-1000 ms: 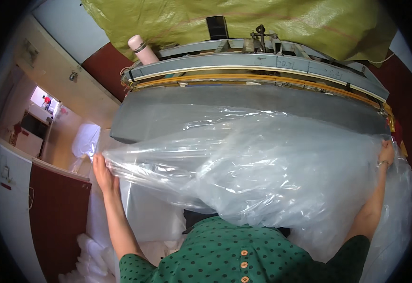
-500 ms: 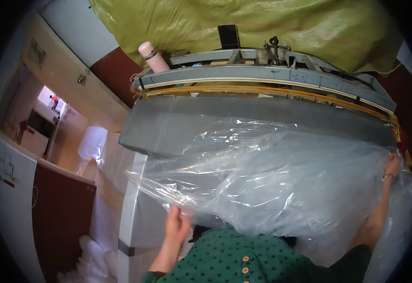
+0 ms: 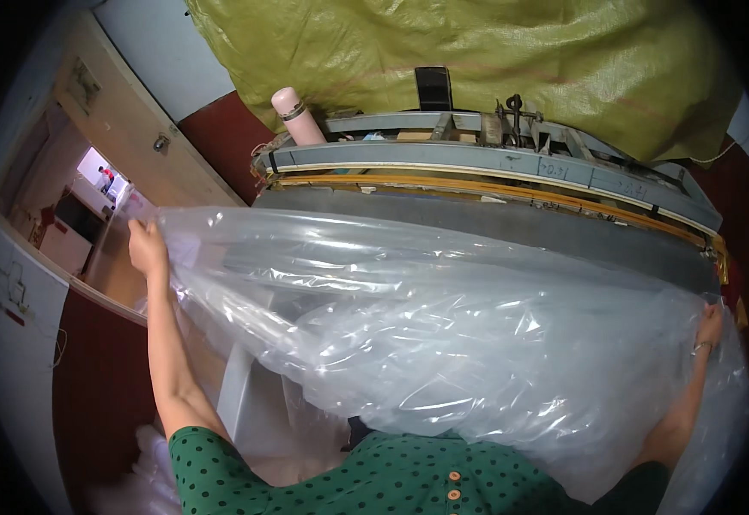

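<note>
**Clear plastic film being stretched across a sealing bench**

Grey metal is filling the middle of the view: a long bench-like machine (image 3: 494, 184) with a yellow strip along its front edge, standing against a red and pale wall. Behind it a large olive-green woven sack (image 3: 477, 60) is bulging, and a pale pink flask (image 3: 299, 116) is standing upright at the machine's left end. A small pale sign (image 3: 85, 83) is hanging on the beige door frame at the left; what it shows is too small to tell.

The person is holding a wide sheet of clear plastic film (image 3: 443, 335) spread in front of the machine. The left hand (image 3: 146, 246) is raised and pinching the film's upper left corner. The right hand (image 3: 707, 330) is gripping the right edge, though it is showing partly through the film, so the fingers are probably curled around it.

Judging by this, the spreading step is under way; the next move is calling for even tension and a straight edge laid toward the yellow strip.
</note>
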`<act>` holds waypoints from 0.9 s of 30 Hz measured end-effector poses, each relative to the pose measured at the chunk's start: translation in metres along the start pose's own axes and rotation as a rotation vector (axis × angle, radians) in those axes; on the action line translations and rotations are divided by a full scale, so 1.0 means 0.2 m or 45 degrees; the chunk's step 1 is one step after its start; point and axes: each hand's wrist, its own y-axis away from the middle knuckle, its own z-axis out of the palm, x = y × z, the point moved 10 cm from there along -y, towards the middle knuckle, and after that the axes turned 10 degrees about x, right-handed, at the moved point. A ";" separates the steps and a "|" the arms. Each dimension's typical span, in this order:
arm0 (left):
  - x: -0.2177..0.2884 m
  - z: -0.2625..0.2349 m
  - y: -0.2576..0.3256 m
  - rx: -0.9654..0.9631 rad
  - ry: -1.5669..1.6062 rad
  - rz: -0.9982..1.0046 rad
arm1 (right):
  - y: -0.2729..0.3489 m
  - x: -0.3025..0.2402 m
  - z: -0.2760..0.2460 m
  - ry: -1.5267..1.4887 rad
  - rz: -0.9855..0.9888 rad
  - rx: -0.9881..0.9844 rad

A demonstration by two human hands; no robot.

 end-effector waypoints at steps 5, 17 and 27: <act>0.85 -0.23 0.61 -0.123 0.887 0.911 | 0.02 0.14 -0.02 -0.029 0.064 0.019; 0.70 0.43 1.14 -0.778 0.911 0.729 | -0.10 0.43 0.06 -0.102 -0.092 0.077; 0.79 0.83 1.04 -0.903 0.635 0.490 | -0.04 0.19 0.02 -0.276 0.042 0.001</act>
